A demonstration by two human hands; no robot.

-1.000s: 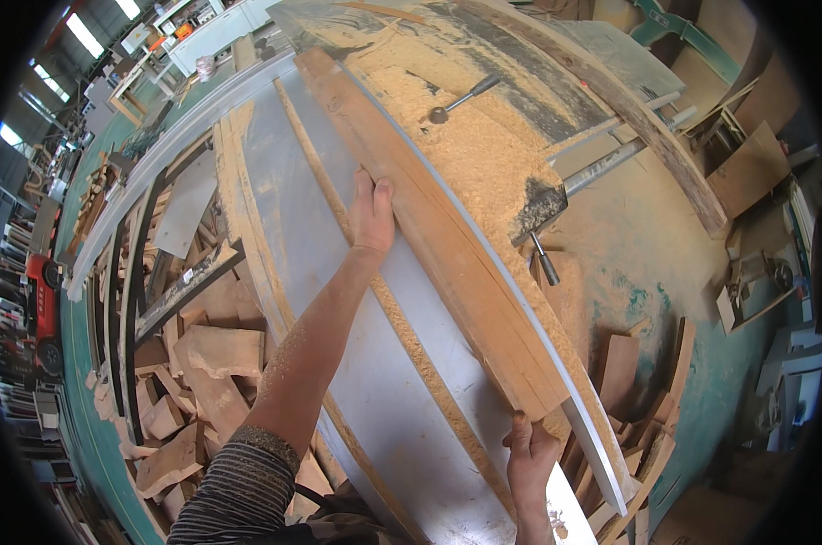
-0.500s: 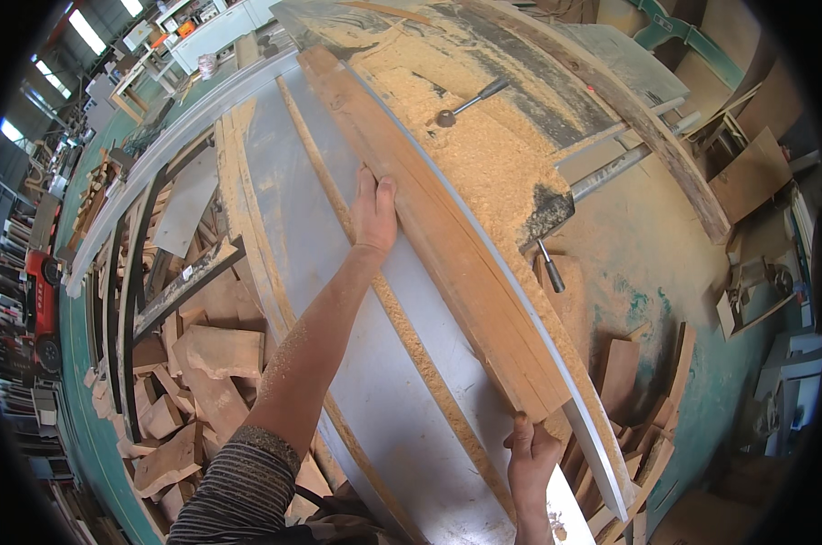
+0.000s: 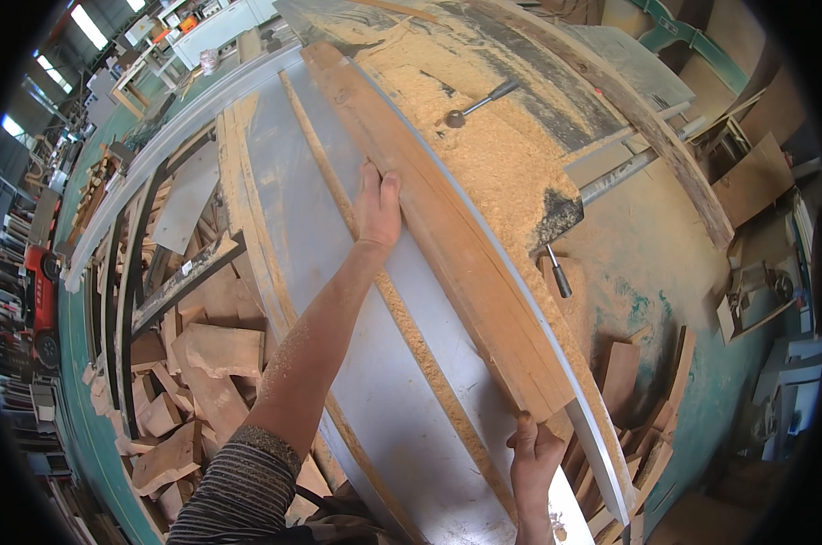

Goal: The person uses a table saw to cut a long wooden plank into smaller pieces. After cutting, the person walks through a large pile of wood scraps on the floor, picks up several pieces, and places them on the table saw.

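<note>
- Wooden plank [image 3: 444,232]: lies lengthwise on the machine's metal table [image 3: 347,400], slanting across the middle of the view from 11 o'clock to between 4 and 5 o'clock; fine dark cracks run along its near part.
- Left hand [image 3: 379,207]: just off centre toward 11 o'clock, its visible digits close together and set against the plank's left edge; I cannot tell whether the hidden fingers grip.
- Right hand [image 3: 535,456]: at 5 o'clock, fingers curled in narrowly, thumb up at the plank's near end; whether it grips the wood, I cannot tell.
- Metal fence [image 3: 603,461]: a narrow rail alongside the plank's right side, its near end reaching past the wood toward 5 o'clock.
- Sawdust-filled groove [image 3: 420,350]: runs along the table left of the plank, passing beneath the left forearm.
- Sawdust heap [image 3: 493,163]: at 1 o'clock, beyond the fence, beside a black-handled lever [image 3: 490,102].
- Second lever [image 3: 562,277]: at 3 o'clock, pointing down.
- Rough-edged board [image 3: 652,132]: from 1 to 2 o'clock.
- Wood offcuts [image 3: 224,351]: piled at 8 o'clock, near a dark metal frame [image 3: 188,284].
- Striped sleeve [image 3: 238,490]: at 7 o'clock, sawdust on its cuff.
</note>
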